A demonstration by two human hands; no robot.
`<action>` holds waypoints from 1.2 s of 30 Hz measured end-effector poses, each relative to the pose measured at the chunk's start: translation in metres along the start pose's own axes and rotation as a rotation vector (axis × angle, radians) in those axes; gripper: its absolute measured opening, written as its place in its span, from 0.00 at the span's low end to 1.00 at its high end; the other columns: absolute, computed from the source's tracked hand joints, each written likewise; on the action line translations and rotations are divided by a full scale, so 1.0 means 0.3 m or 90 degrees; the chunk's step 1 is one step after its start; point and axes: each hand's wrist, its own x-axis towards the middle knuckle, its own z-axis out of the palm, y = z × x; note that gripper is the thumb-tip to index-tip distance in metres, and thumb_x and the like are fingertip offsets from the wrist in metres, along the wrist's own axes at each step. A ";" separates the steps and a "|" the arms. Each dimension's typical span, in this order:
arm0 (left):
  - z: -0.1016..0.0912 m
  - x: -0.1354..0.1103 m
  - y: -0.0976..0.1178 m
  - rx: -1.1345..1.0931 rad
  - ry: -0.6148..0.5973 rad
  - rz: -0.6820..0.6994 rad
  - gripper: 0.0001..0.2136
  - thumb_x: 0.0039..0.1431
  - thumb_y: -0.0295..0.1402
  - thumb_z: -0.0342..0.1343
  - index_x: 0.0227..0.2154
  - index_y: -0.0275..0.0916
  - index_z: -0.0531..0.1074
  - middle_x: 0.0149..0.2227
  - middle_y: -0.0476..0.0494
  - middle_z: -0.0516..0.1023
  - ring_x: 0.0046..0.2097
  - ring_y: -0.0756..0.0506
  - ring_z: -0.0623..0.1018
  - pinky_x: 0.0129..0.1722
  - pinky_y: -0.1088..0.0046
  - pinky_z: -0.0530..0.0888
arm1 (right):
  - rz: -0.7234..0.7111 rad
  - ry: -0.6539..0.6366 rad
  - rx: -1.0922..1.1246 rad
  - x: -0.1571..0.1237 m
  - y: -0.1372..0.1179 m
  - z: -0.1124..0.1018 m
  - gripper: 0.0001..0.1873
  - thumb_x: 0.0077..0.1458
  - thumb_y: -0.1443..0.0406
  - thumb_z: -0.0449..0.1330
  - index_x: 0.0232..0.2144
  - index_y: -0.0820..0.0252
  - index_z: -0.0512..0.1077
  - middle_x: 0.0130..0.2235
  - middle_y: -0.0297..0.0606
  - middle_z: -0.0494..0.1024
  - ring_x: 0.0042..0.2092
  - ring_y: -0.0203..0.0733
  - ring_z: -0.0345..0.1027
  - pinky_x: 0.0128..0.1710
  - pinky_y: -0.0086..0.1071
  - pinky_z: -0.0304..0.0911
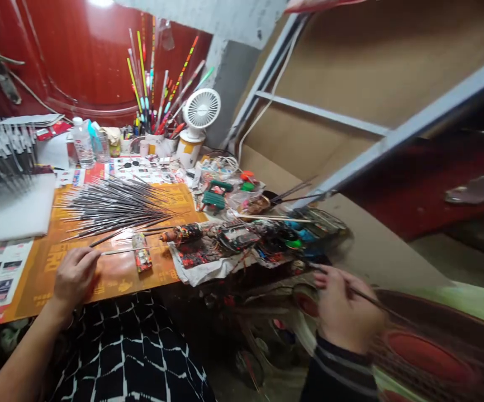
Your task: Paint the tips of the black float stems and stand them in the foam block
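My left hand (74, 274) rests on the orange mat (112, 273) at the table's front edge, fingers curled and pinching the near end of a thin grey stick (128, 251) that lies flat. Just beyond it fans out a pile of several thin grey sticks (112, 209). My right hand (345, 310) is off the table's right side, lower down, fingers closed around a thin dark rod (371, 301) that points right; the hand is blurred by motion. A small painted block (142, 254) lies on the mat between the hands.
A paint-stained cloth (208, 257) with tools covers the table's right end. At the back stand a white desk fan (200, 114), cups of colourful long floats (158, 84) and a plastic bottle (83, 142). A white foam block (11, 209) holds sticks at left. A grey metal frame (351, 125) leans at right.
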 end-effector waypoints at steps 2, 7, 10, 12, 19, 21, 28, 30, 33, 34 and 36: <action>-0.009 -0.012 0.001 0.010 -0.009 -0.017 0.10 0.69 0.31 0.49 0.43 0.42 0.77 0.41 0.42 0.80 0.44 0.43 0.78 0.47 0.65 0.74 | -0.029 0.034 0.052 -0.104 -0.051 0.019 0.20 0.63 0.47 0.56 0.40 0.51 0.79 0.34 0.45 0.78 0.30 0.47 0.70 0.34 0.46 0.67; -0.030 -0.046 -0.012 0.024 -0.025 -0.041 0.11 0.70 0.32 0.49 0.44 0.41 0.78 0.41 0.40 0.80 0.43 0.43 0.78 0.47 0.65 0.74 | -0.285 -0.074 0.109 -0.410 -0.183 0.144 0.15 0.68 0.58 0.53 0.43 0.56 0.78 0.34 0.41 0.80 0.32 0.44 0.74 0.35 0.42 0.72; -0.047 -0.065 -0.023 0.034 -0.030 -0.057 0.12 0.70 0.32 0.49 0.44 0.41 0.78 0.41 0.40 0.80 0.44 0.43 0.78 0.47 0.65 0.75 | -0.455 -0.240 0.212 -0.540 -0.250 0.256 0.14 0.66 0.66 0.56 0.51 0.52 0.75 0.40 0.39 0.83 0.39 0.45 0.78 0.40 0.42 0.75; -0.059 -0.076 -0.028 0.041 -0.030 -0.072 0.12 0.70 0.33 0.49 0.44 0.41 0.78 0.42 0.40 0.80 0.44 0.43 0.78 0.48 0.64 0.75 | -0.490 -0.298 0.242 -0.595 -0.292 0.331 0.22 0.65 0.69 0.55 0.59 0.51 0.69 0.46 0.41 0.82 0.43 0.46 0.78 0.43 0.44 0.76; -0.085 -0.100 -0.043 0.044 -0.018 -0.066 0.11 0.69 0.31 0.49 0.44 0.41 0.78 0.41 0.41 0.81 0.43 0.44 0.78 0.48 0.66 0.75 | -0.523 -0.325 0.224 -0.699 -0.375 0.486 0.35 0.62 0.69 0.62 0.68 0.50 0.58 0.51 0.44 0.80 0.49 0.49 0.75 0.48 0.46 0.75; -0.085 -0.105 -0.047 0.037 -0.017 -0.064 0.11 0.69 0.30 0.49 0.44 0.42 0.78 0.41 0.42 0.80 0.43 0.44 0.78 0.48 0.66 0.75 | -0.530 -0.330 0.209 -0.718 -0.375 0.501 0.35 0.62 0.68 0.62 0.69 0.50 0.58 0.52 0.44 0.80 0.48 0.50 0.75 0.48 0.47 0.75; -0.082 -0.100 -0.053 0.049 -0.014 -0.032 0.10 0.70 0.30 0.50 0.44 0.40 0.78 0.41 0.42 0.80 0.42 0.44 0.77 0.47 0.67 0.73 | -0.526 -0.328 0.173 -0.734 -0.387 0.538 0.35 0.64 0.68 0.61 0.69 0.51 0.56 0.53 0.44 0.79 0.49 0.50 0.73 0.49 0.46 0.73; -0.082 -0.091 -0.054 0.055 -0.013 -0.025 0.10 0.70 0.30 0.50 0.44 0.40 0.78 0.41 0.42 0.80 0.42 0.44 0.77 0.46 0.67 0.73 | -0.523 -0.334 0.160 -0.728 -0.396 0.549 0.34 0.65 0.67 0.60 0.70 0.51 0.56 0.54 0.43 0.79 0.49 0.50 0.73 0.50 0.46 0.72; -0.080 -0.080 -0.054 0.066 -0.009 -0.018 0.10 0.70 0.30 0.50 0.44 0.41 0.78 0.40 0.43 0.80 0.42 0.44 0.77 0.46 0.67 0.73 | -0.518 -0.339 0.152 -0.722 -0.404 0.559 0.34 0.65 0.67 0.59 0.70 0.51 0.56 0.55 0.43 0.78 0.49 0.50 0.72 0.51 0.46 0.71; -0.080 -0.077 -0.055 0.070 -0.007 -0.015 0.10 0.70 0.30 0.50 0.44 0.40 0.78 0.40 0.43 0.80 0.42 0.44 0.77 0.46 0.68 0.73 | -0.517 -0.339 0.152 -0.722 -0.406 0.561 0.34 0.65 0.67 0.59 0.69 0.51 0.56 0.55 0.44 0.78 0.49 0.50 0.72 0.51 0.46 0.71; -0.080 -0.072 -0.056 0.076 -0.005 -0.008 0.10 0.70 0.30 0.51 0.44 0.40 0.78 0.40 0.43 0.80 0.42 0.44 0.77 0.46 0.68 0.73 | -0.517 -0.336 0.154 -0.722 -0.407 0.563 0.34 0.65 0.67 0.59 0.69 0.52 0.56 0.55 0.44 0.78 0.50 0.50 0.71 0.50 0.45 0.71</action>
